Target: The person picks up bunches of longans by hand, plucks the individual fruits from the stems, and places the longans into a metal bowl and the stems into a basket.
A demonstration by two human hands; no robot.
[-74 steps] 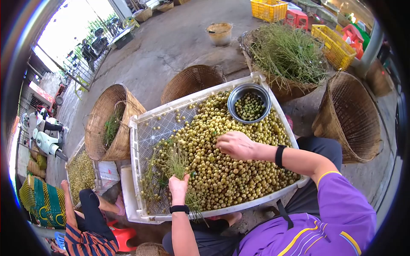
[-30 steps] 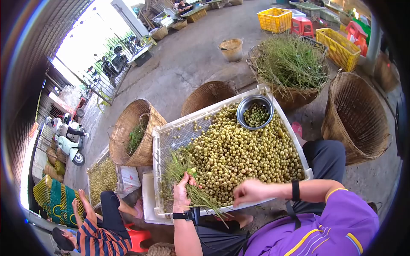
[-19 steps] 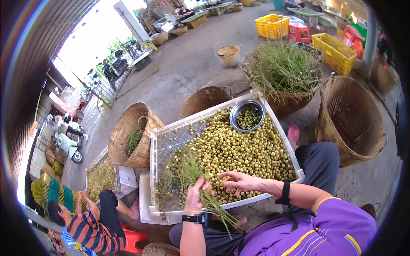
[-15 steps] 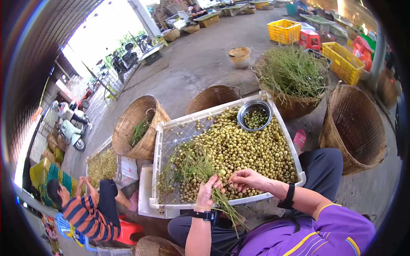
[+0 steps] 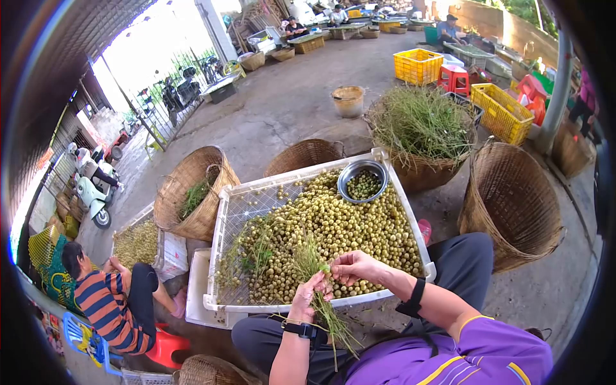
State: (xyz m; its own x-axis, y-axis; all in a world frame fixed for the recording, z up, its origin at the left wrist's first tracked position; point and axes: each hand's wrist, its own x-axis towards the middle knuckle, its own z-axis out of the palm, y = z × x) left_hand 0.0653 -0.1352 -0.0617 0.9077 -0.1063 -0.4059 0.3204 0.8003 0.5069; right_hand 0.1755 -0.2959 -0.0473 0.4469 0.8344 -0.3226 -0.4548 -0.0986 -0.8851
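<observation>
My left hand (image 5: 312, 294) is wrapped round a bunch of green stems (image 5: 330, 317), whose ends hang down towards my lap. Close beside it, my right hand (image 5: 354, 268) is pinched at the bunch's top, near a small green fruit (image 5: 325, 269); what its fingertips hold is too small to make out. Both hands are over the near edge of a white mesh tray (image 5: 215, 256) heaped with round yellow-green fruits (image 5: 346, 231). A metal bowl (image 5: 363, 181) of greener fruits rests at the tray's far right corner. Loose stems (image 5: 256, 253) lie on the tray's left part.
Wicker baskets (image 5: 513, 199) stand behind and right of the tray, one piled with stems (image 5: 423, 122). At left, a person in a striped shirt (image 5: 115, 308) sits by another tray (image 5: 136, 244). Yellow crates (image 5: 417, 67) and a bucket (image 5: 348, 101) stand farther back.
The view has shifted, so the tray and baskets appear farther left and the background shows more people. My left hand still grips the stems; my right hand is now closer to their top.
</observation>
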